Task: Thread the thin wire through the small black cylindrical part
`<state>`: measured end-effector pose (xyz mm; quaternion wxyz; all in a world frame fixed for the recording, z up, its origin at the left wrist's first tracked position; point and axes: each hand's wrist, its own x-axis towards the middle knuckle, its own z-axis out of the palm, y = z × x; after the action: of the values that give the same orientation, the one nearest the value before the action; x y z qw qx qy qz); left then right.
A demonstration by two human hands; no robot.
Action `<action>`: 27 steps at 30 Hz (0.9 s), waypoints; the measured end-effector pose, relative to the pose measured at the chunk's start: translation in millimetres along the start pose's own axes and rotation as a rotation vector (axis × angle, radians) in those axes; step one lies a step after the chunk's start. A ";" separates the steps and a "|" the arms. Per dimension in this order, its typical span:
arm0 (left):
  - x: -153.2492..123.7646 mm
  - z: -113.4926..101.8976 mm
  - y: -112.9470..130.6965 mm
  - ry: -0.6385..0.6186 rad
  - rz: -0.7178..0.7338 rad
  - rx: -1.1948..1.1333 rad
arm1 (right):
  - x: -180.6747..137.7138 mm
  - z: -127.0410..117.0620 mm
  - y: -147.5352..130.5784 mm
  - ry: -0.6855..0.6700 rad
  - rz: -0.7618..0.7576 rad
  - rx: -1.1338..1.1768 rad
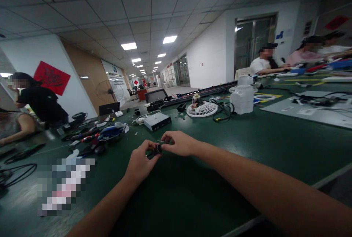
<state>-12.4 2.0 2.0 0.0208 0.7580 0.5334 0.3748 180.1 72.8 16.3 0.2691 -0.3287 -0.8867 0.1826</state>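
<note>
Over the green tabletop [236, 149], both hands meet close together. Between the fingertips of my left hand [140, 159] is a small black round part [157, 149], its lower side partly hidden by the thumb. My right hand [178, 143] pinches a thin light-coloured rod [165, 142]; its kind is too small to make out. The right fingertips sit right beside the black part, and I cannot tell whether they touch it. Just beyond my hands lies a silver optical drive [157, 121] with a black front.
A white fan grille [202, 110], a black cable [228, 109] and a white plastic housing [242, 99] stand farther back. Cluttered tools and a bowl [113, 132] lie left. A grey panel [313, 114] is at right. Other people sit or stand on both sides.
</note>
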 end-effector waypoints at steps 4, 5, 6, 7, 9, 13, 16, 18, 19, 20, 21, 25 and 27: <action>1.4 -1.2 -4.5 0.047 -0.107 0.023 | -1.1 -6.4 5.1 -0.029 -0.043 -0.207; 1.2 -1.7 -5.3 0.041 -0.116 0.021 | -1.6 -7.5 5.0 -0.050 -0.076 -0.244; 0.8 -2.0 -5.8 0.029 -0.112 0.016 | -2.1 -8.3 4.1 -0.072 -0.109 -0.273; 0.3 -2.2 -5.9 0.016 -0.098 0.010 | -2.6 -8.7 2.5 -0.089 -0.137 -0.298; -0.6 -1.6 -5.4 -0.018 -0.053 0.010 | -3.6 -8.9 -2.1 -0.102 -0.150 -0.362; -1.7 1.3 -3.8 -0.069 -0.016 0.060 | -5.3 -8.9 -10.3 -0.103 -0.073 -0.471; -2.2 2.2 -3.2 -0.092 0.002 0.077 | -5.9 -9.2 -11.4 -0.163 -0.100 -0.393; -2.7 2.0 -2.9 -0.114 0.039 0.095 | -6.2 -8.8 -11.6 -0.163 -0.097 -0.352; -3.0 1.9 -3.0 -0.121 0.052 0.106 | -6.4 -8.3 -12.0 -0.147 -0.080 -0.358; -3.2 1.8 -3.2 -0.119 0.057 0.118 | -6.7 -7.7 -12.8 -0.129 -0.058 -0.381; -3.4 1.8 -3.7 -0.112 0.056 0.130 | -7.0 -7.1 -13.9 -0.120 -0.043 -0.409; -4.2 2.2 -7.1 -0.109 0.063 0.141 | -8.1 -6.0 -18.4 -0.161 -0.069 -0.448; -4.5 2.6 -8.2 -0.120 0.085 0.132 | -8.2 -6.5 -20.0 -0.158 -0.061 -0.440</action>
<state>-18.1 2.7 -5.9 -0.0133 0.8007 0.5222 0.2932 179.5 53.9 28.5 0.1264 -0.3371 -0.9330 0.0017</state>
